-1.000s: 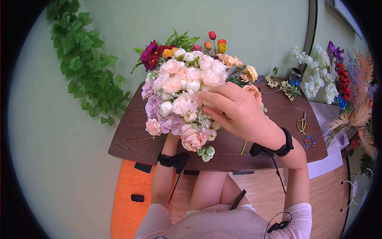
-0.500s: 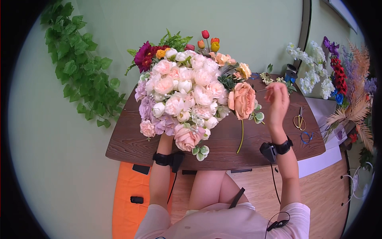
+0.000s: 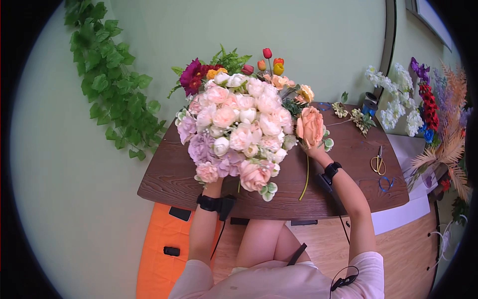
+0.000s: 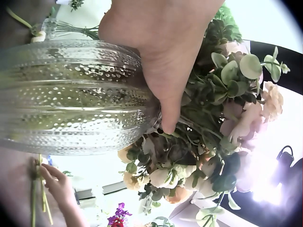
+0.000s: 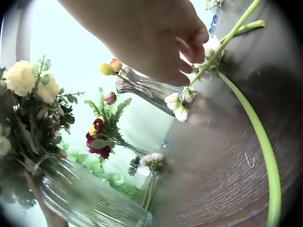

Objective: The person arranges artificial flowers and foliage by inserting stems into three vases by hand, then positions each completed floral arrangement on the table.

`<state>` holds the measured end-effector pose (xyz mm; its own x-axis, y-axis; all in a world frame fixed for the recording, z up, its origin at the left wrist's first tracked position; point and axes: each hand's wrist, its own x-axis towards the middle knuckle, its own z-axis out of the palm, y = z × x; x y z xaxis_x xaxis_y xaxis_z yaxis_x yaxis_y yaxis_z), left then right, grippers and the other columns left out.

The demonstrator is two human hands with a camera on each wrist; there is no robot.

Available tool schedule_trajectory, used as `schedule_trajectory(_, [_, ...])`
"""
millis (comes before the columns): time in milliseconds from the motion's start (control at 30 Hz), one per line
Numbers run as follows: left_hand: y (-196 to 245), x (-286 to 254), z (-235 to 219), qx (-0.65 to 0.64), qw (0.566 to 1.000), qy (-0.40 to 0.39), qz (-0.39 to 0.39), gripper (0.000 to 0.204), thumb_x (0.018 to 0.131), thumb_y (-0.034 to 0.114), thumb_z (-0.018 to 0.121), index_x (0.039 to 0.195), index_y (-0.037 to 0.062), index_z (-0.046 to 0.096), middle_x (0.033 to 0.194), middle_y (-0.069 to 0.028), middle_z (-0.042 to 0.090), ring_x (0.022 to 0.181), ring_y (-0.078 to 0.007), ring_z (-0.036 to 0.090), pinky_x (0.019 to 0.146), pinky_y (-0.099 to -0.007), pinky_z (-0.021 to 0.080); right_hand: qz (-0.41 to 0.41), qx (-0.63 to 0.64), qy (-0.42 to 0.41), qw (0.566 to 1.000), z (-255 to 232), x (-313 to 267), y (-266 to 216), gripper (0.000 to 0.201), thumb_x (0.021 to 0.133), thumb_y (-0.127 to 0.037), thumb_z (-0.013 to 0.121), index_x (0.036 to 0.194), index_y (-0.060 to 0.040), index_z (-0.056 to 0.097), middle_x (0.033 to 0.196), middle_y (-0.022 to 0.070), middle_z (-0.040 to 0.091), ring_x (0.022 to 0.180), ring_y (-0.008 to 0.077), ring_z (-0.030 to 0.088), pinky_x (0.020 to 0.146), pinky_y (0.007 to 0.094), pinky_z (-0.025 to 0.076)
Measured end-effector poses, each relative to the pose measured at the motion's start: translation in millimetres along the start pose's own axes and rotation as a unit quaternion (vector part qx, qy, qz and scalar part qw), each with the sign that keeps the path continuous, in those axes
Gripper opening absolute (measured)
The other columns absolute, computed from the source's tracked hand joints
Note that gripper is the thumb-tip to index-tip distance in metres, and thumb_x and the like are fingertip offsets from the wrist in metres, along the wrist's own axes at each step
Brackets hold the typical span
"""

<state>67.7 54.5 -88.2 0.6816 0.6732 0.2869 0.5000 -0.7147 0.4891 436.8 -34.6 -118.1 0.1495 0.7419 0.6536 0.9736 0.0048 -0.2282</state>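
My left hand point(image 4: 163, 52) grips the neck of a ribbed clear glass vase point(image 4: 75, 99), its thumb lying along the rim. Pink, white and lilac artificial flowers point(image 3: 239, 119) fill the vase, and in the head view they hide most of that hand. On the right, my right hand point(image 3: 315, 153) is low over the table, partly behind a large peach rose point(image 3: 310, 127). In the right wrist view its fingers are bent, with the tips right at a green stem point(image 5: 236, 26) near white rosebuds point(image 5: 177, 105). I cannot tell whether they pinch it.
Gold-handled scissors point(image 3: 379, 162) and blue wire point(image 3: 386, 184) lie on the right of the brown table point(image 3: 343, 194). Tulips point(image 3: 277, 66) and a magenta flower point(image 3: 191, 77) stand behind the bouquet. Blue spools point(image 3: 369, 105) sit at the back right. Ivy point(image 3: 107, 74) hangs on the left wall.
My right hand has left the front of the bouquet, passed to the right, then come down beside the peach rose. The left hand stays under the flowers.
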Motion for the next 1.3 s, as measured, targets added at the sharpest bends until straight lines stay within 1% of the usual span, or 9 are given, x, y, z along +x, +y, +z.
schedule_trajectory(167, [8.0,-2.5,6.4,-0.019,1.000,0.012,-0.009,0.062,0.076,0.031,0.061,0.126,0.0018,0.038,0.119,-0.0142,0.048,0.112,-0.0308,0.046,0.098,-0.0389,0.035,0.178,-0.040,-0.210,0.960,3.4,15.8,-9.4,0.039,0.076,-0.017,0.056,0.111,-0.0028,0.050,0.104,0.0200,0.057,0.093,0.0361,0.058,0.076,0.0433,0.049])
schedule_trajectory(267, [-2.4,-38.9,13.5,-0.034,0.999,0.014,-0.013,0.062,0.076,0.031,0.061,0.126,0.0017,0.038,0.119,-0.0142,0.048,0.113,-0.0308,0.046,0.098,-0.0388,0.035,0.176,-0.058,-0.142,0.972,16.0,15.0,-4.8,0.020,0.074,-0.020,0.059,0.088,-0.0058,0.057,0.087,0.0156,0.062,0.082,0.0332,0.060,0.070,0.0447,0.048])
schedule_trajectory(667, [0.4,-35.4,13.3,-0.087,0.996,0.005,-0.019,0.063,0.077,0.032,0.060,0.126,0.0014,0.037,0.120,-0.0141,0.048,0.113,-0.0308,0.046,0.099,-0.0387,0.034,0.227,-0.094,-0.147,0.958,3.1,21.8,-4.1,0.024,0.077,-0.020,0.056,0.092,-0.0012,0.054,0.087,0.0188,0.063,0.083,0.0361,0.062,0.072,0.0453,0.049])
schedule_trajectory(867, [13.3,38.8,-19.0,-0.111,0.994,0.007,-0.018,0.063,0.077,0.032,0.060,0.127,0.0013,0.037,0.121,-0.0141,0.048,0.114,-0.0308,0.046,0.099,-0.0387,0.034,0.229,-0.088,-0.131,0.961,2.4,25.2,7.7,0.023,0.078,-0.025,0.055,0.083,-0.0038,0.061,0.082,0.0186,0.064,0.077,0.0358,0.063,0.069,0.0455,0.050])
schedule_trajectory(900, [-20.4,-48.6,-5.1,-0.116,0.993,0.007,-0.017,0.063,0.077,0.032,0.060,0.127,0.0013,0.037,0.121,-0.0141,0.048,0.114,-0.0308,0.046,0.099,-0.0387,0.034,0.227,-0.089,-0.129,0.961,-6.8,26.0,4.7,0.023,0.078,-0.025,0.055,0.083,-0.0038,0.061,0.082,0.0186,0.064,0.077,0.0358,0.063,0.069,0.0455,0.050])
schedule_trajectory(967, [-13.0,-21.6,-22.7,-0.125,0.992,0.008,-0.015,0.063,0.078,0.032,0.060,0.127,0.0012,0.037,0.121,-0.0140,0.048,0.114,-0.0308,0.046,0.099,-0.0387,0.034,0.232,-0.053,-0.113,0.965,-26.2,27.8,-4.4,0.025,0.078,-0.027,0.056,0.083,-0.0041,0.063,0.078,0.0191,0.063,0.075,0.0359,0.063,0.068,0.0455,0.050])
schedule_trajectory(1000, [-8.5,-25.4,-30.2,-0.135,0.986,0.062,0.075,0.065,0.077,0.020,0.062,0.132,0.0021,0.032,0.125,-0.0144,0.046,0.118,-0.0279,0.044,0.100,-0.0356,0.034,0.247,-0.066,-0.099,0.962,-24.8,27.8,2.9,0.027,0.077,-0.031,0.058,0.083,-0.0047,0.063,0.076,0.0183,0.063,0.073,0.0364,0.062,0.067,0.0447,0.050])
schedule_trajectory(1133, [16.8,-36.7,-90.1,-0.198,0.972,0.121,-0.035,0.076,0.070,-0.004,0.065,0.134,0.0053,0.024,0.125,-0.0134,0.046,0.117,-0.0226,0.044,0.096,-0.0339,0.036,0.241,0.011,-0.010,0.970,-55.2,30.3,5.4,0.026,0.077,-0.028,0.060,0.082,-0.0024,0.062,0.073,0.0195,0.063,0.072,0.0357,0.062,0.066,0.0438,0.049])
schedule_trajectory(1300, [23.1,-43.2,-148.1,-0.219,0.934,0.279,-0.050,0.044,0.086,0.004,0.052,0.127,0.0071,0.036,0.124,-0.0115,0.047,0.112,-0.0196,0.048,0.090,-0.0311,0.039,0.183,0.136,0.106,0.968,-84.7,36.1,25.5,0.019,0.081,-0.017,0.058,0.077,0.0018,0.055,0.066,0.0167,0.061,0.062,0.0272,0.062,0.058,0.0352,0.047])
